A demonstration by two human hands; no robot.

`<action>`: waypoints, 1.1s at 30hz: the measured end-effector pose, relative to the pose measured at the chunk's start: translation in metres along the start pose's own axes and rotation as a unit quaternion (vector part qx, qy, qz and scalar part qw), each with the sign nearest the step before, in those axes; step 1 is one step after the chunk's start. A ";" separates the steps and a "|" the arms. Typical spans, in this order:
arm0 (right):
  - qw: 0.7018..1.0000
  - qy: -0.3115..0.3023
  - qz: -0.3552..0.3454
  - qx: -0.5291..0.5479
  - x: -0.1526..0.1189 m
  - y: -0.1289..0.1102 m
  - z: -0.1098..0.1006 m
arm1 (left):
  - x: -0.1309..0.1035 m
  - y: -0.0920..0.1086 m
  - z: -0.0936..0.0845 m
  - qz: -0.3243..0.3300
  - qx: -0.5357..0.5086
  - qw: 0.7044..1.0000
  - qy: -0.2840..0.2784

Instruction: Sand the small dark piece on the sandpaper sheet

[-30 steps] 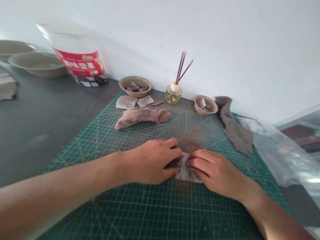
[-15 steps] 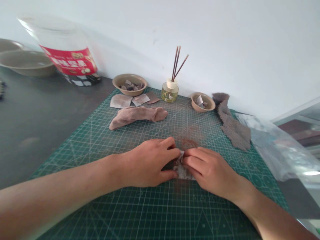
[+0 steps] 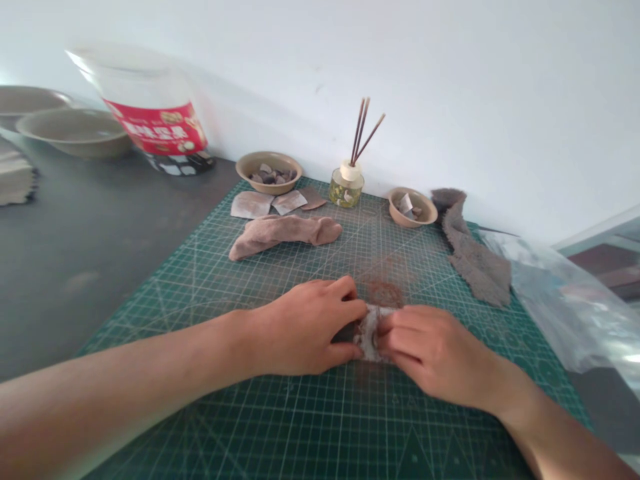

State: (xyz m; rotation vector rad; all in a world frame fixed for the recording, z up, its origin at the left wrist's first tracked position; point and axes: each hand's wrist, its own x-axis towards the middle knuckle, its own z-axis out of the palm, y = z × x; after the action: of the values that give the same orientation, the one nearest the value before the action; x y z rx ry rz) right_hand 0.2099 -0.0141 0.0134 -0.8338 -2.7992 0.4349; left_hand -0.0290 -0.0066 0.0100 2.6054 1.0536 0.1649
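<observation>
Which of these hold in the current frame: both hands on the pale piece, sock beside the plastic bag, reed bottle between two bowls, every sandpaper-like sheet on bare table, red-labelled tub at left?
1. Both hands are on the pale piece. True.
2. The sock-like cloth lies beside the plastic bag. False: it lies in front of the flat sheets.
3. The reed bottle stands between two small bowls. True.
4. The flat sheets all lie on bare table. False: they are on the green mat.
5. The red-labelled tub is at left. True.
</observation>
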 end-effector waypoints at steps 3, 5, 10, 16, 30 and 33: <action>0.999 0.030 0.012 -0.006 -0.001 -0.006 0.004 | 0.001 0.000 -0.001 0.005 -0.010 1.000 -0.001; 0.996 0.052 0.062 -0.027 -0.001 -0.005 0.004 | 0.001 0.000 -0.001 0.002 -0.010 1.000 -0.001; 0.999 -0.015 0.036 0.013 -0.004 -0.002 0.002 | 0.000 0.000 -0.003 0.003 -0.011 1.000 -0.010; 0.992 0.034 0.107 -0.048 -0.004 0.001 -0.001 | -0.001 0.000 -0.001 0.012 -0.002 1.000 0.005; 0.997 -0.042 0.040 0.053 -0.002 -0.004 -0.002 | -0.002 0.000 -0.002 0.026 0.001 1.000 0.017; 0.994 0.029 0.103 -0.002 -0.002 -0.004 0.001 | -0.002 0.000 -0.003 0.027 0.007 0.999 0.018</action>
State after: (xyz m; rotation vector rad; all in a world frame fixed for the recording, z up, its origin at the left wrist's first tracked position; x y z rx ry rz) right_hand 0.2094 -0.0190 0.0142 -1.1243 -2.6719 0.4290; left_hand -0.0309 -0.0069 0.0125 2.6547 1.0010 0.2190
